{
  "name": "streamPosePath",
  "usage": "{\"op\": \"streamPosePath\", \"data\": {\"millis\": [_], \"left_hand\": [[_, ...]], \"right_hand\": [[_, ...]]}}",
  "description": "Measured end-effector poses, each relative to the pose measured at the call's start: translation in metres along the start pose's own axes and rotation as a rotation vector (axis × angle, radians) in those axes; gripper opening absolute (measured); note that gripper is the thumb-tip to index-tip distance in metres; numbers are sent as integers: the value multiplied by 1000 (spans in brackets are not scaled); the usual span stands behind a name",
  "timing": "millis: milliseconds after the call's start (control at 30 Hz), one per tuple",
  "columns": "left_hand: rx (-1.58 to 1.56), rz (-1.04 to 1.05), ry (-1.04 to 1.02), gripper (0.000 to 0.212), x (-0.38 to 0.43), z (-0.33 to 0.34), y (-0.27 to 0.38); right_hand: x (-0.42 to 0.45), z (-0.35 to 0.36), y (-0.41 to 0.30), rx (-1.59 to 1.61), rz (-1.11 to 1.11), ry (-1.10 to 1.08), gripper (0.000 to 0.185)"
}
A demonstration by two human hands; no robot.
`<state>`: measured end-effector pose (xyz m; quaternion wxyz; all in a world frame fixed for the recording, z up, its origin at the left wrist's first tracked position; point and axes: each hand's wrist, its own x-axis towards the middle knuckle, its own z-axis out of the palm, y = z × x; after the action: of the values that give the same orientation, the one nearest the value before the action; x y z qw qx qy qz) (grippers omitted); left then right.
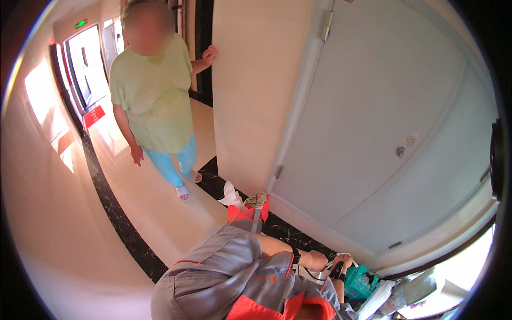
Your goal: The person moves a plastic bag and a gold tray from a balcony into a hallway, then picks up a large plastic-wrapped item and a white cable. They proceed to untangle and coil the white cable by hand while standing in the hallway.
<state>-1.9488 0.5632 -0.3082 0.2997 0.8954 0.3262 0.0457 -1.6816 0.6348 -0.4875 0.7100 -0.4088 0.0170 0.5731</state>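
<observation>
Both hands are small in view at the lower right, low beside the wall's dark skirting. My left hand (319,261) is curled, and a black band circles its wrist. Close to its right, my right hand (345,260) is bent beside a teal carton (361,281) that bears writing. A white strip (329,265) shows between the hands, and whether either hand grips it is unclear. A thin black cord (311,275) hangs below my left forearm. My grey sleeves and jacket with red trim (256,276) hide much of the space beneath.
A person (156,92) in a green shirt stands in the corridor, one hand on the wall corner. A grey double door (360,120) is closed. Red bag-like material (239,213) with white paper lies near its hinge side. Plastic bags (414,289) crowd the lower right.
</observation>
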Motion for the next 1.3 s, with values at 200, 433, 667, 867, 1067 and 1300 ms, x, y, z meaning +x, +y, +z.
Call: {"op": "streamPosePath", "data": {"millis": [200,433,667,867,1067,1300], "left_hand": [[-352,-311,-84,23,30,-15,-36],[-417,-252,89,28,17,-37,-30],[-215,-131,3,31,8,-25,-12],[22,-47,164,16,11,14,-6],[141,-9,48,22,6,0,3],[-549,-324,52,35,-10,-46,-30]], "right_hand": [[-35,60,-25,126,-116,-195,30],[-97,128,-20,56,11,-183,19],[-54,75,-3,141,-65,-162,13],[-53,31,18,29,58,-187,15],[-62,53,27,-66,107,-175,19],[-138,153,-37,-829,-246,-29,34]]}}
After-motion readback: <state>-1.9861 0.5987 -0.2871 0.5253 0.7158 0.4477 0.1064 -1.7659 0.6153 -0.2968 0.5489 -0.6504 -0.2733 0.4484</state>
